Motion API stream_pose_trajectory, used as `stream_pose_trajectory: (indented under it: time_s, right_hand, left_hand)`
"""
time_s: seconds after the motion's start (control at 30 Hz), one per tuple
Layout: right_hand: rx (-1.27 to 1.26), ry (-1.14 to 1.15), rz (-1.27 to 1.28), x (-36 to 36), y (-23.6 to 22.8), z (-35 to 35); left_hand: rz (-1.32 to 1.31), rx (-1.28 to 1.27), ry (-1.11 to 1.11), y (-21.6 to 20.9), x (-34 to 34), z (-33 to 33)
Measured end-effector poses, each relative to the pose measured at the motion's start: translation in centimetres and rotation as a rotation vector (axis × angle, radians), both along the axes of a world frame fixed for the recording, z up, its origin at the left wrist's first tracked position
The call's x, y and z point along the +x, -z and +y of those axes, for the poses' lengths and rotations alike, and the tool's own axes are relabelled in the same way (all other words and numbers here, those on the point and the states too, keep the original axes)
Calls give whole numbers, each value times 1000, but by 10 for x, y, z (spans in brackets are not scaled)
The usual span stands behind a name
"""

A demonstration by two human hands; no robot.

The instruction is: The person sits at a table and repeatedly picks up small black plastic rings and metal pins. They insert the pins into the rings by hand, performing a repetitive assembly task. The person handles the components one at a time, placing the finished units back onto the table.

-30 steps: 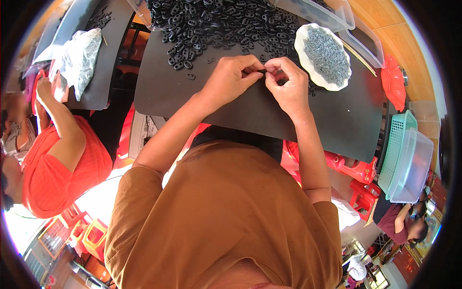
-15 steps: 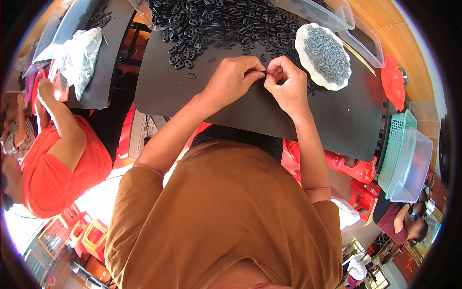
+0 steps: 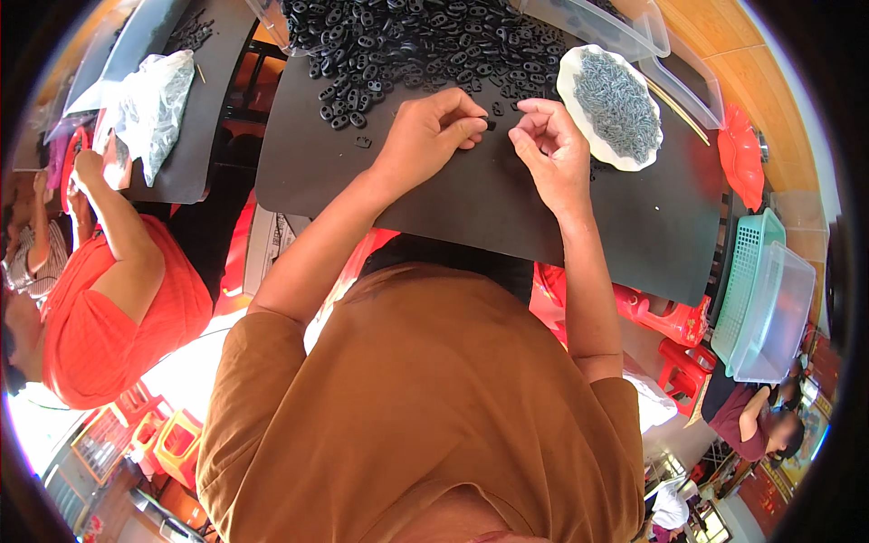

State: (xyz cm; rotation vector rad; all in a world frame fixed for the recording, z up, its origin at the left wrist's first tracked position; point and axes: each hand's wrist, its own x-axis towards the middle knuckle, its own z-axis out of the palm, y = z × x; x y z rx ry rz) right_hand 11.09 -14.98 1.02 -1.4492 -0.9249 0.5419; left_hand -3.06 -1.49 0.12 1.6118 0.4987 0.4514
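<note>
Over the dark table my left hand (image 3: 425,140) pinches a small black piece (image 3: 490,124) between thumb and fingertips. My right hand (image 3: 554,145) is a short way to the right of it, thumb and forefinger apart, with nothing visible between them. Beyond both hands lies a heap of black two-holed plastic pieces (image 3: 407,45). A white scalloped bowl (image 3: 567,89) full of small grey spring-like pieces (image 3: 617,109) stands just right of my right hand. One loose flat black piece (image 3: 363,142) lies on the table left of my left hand.
The dark table (image 3: 317,172) has a clear plastic bin (image 3: 602,27) at its far side. At the right are a red dish (image 3: 740,158), a green basket (image 3: 742,281) and a clear tub (image 3: 778,312). A person in red (image 3: 127,308) sits at another table on the left.
My hands have parted; the right hand has moved right toward the bowl and its thumb and forefinger have spread. The black piece stays in my left hand.
</note>
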Motion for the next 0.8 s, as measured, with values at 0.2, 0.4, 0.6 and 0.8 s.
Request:
stream_pose_trajectory:
  time_s: [0.2,0.4,0.6,0.8]
  right_hand:
    - [-89,-93,-139,-2,6,5]
    - [-150,-71,-75,-2,4,3]
    - [-166,-48,1,-3,2,0]
    - [-103,-50,139,9,-1,-3]
  left_hand:
    - [-10,-1,61,-3,-1,-1]
    - [35,104,69,-10,1,-5]
    - [-1,90,25,0,2,-7]
    - [49,-117,86,3,3,7]
